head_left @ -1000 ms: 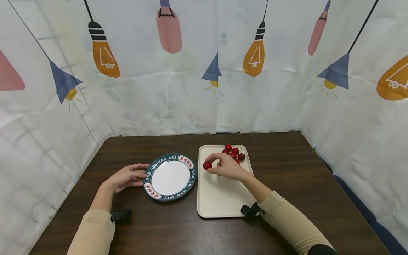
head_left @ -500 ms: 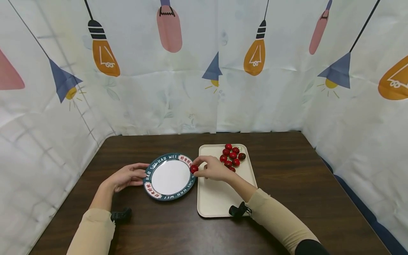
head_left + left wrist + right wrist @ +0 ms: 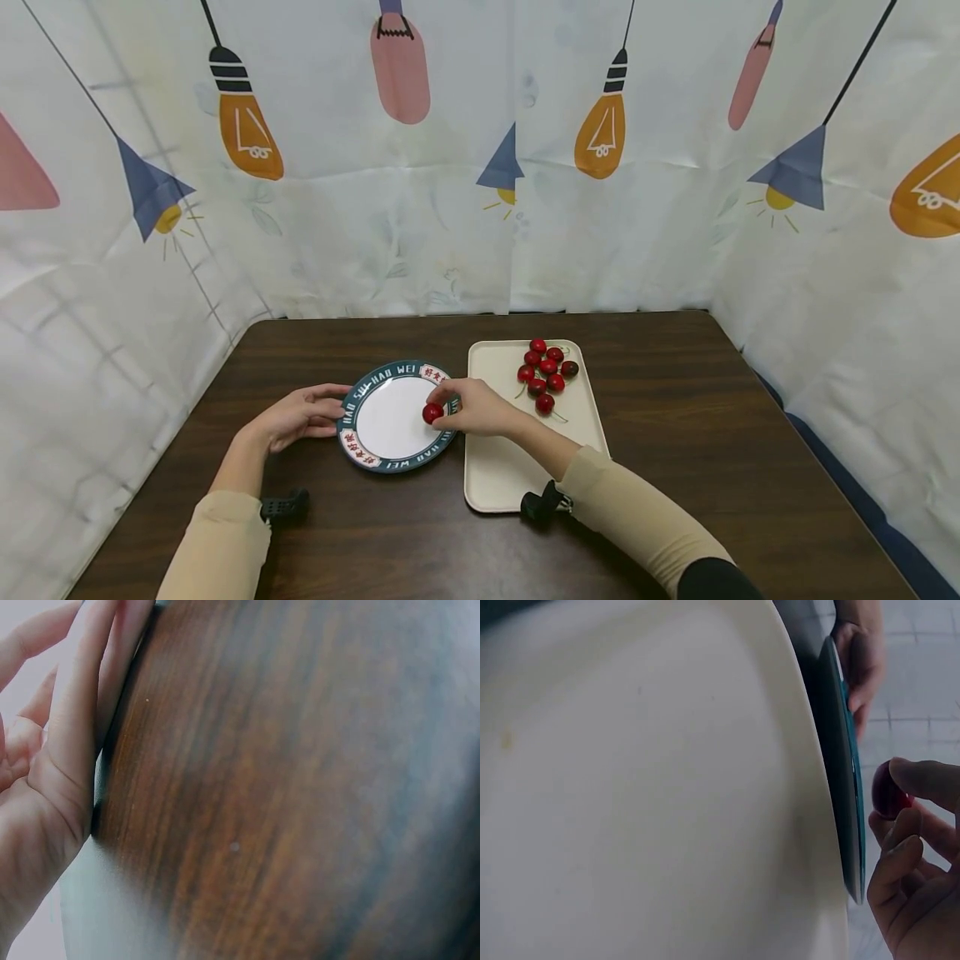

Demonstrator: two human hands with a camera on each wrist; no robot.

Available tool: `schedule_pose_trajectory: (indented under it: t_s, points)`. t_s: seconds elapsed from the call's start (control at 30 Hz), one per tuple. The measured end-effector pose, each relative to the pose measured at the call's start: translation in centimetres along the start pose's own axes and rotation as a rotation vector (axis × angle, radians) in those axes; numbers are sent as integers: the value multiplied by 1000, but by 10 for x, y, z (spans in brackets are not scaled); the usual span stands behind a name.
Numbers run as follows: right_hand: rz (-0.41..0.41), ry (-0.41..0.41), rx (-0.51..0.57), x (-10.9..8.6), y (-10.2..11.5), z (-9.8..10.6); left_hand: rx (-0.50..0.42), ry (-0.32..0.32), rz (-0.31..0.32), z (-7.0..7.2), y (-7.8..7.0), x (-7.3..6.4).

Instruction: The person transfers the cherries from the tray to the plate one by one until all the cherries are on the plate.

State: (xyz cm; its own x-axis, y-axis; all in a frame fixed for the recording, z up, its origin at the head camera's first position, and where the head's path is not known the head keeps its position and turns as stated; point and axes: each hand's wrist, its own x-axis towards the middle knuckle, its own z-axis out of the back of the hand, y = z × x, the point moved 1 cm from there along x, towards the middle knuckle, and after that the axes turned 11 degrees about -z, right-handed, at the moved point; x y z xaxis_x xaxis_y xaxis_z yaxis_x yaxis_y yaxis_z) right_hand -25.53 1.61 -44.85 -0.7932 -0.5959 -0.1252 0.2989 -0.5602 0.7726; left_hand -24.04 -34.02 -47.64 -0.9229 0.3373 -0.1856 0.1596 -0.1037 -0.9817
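The right hand pinches a red cherry between thumb and fingers over the right side of a plate, hiding part of its rim. The left hand, fingers relaxed, touches the plate's left rim; its wrist view blurs the counter. Just beside the plate, a tray, partly covered by the right forearm, holds more cherries.

1. Right hand pinches a cherry with thumb and fingers.
2. The plate shows edge-on, apart from the cherry.
3. Left hand at the plate's rim.
4. Pale tray fills most of the view.
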Motion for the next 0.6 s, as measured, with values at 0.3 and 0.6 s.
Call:
schedule_pose_trajectory:
  t_s: [0.3, 0.6]
  points:
    - [19, -7, -45, 12, 12, -5, 4, -8, 2, 0, 0, 1]
    - [-12, 7, -30, 24, 24, -22, 22, -19, 0, -1, 1, 0]
